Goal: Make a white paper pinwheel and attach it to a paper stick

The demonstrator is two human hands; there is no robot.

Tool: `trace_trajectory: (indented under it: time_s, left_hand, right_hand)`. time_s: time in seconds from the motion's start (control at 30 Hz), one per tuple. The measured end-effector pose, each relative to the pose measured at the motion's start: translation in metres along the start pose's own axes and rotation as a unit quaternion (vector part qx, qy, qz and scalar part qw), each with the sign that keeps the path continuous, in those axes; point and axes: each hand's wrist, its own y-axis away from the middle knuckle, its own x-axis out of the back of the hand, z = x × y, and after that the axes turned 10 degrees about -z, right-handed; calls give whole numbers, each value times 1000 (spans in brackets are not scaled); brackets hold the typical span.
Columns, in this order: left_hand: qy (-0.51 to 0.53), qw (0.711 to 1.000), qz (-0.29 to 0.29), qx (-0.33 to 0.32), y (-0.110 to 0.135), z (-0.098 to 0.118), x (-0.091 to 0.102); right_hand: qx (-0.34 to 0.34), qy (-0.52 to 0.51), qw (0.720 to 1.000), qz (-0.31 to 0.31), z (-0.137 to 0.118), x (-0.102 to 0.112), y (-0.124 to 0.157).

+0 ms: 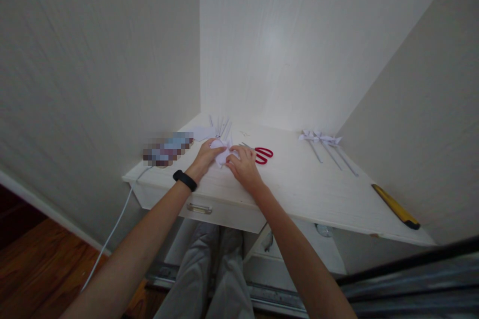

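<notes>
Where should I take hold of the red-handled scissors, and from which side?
Probably by the red handles, coming from the right with the right hand once it's free of the white paper. The scissors lie on the desk with their loops spread and exposed to the right, while the blades point left, close beyond that hand.

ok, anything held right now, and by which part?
Yes, folded white paper: the left hand grips its left side, the right hand its right.

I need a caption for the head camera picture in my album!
Left hand and right hand hold white paper beside red-handled scissors.
</notes>
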Motion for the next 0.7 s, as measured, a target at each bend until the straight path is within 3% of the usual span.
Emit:
trace_trajectory:
  time_s: [0.37, 0.7]
  left_hand:
    - [-35, 999, -27, -7, 2, 2, -1]
    - [-56, 998, -27, -29, -2, 2, -3]
  right_hand:
    - [-24, 67, 997, -8, -1, 0, -2]
    - [-117, -3, 993, 35, 4, -4, 0]
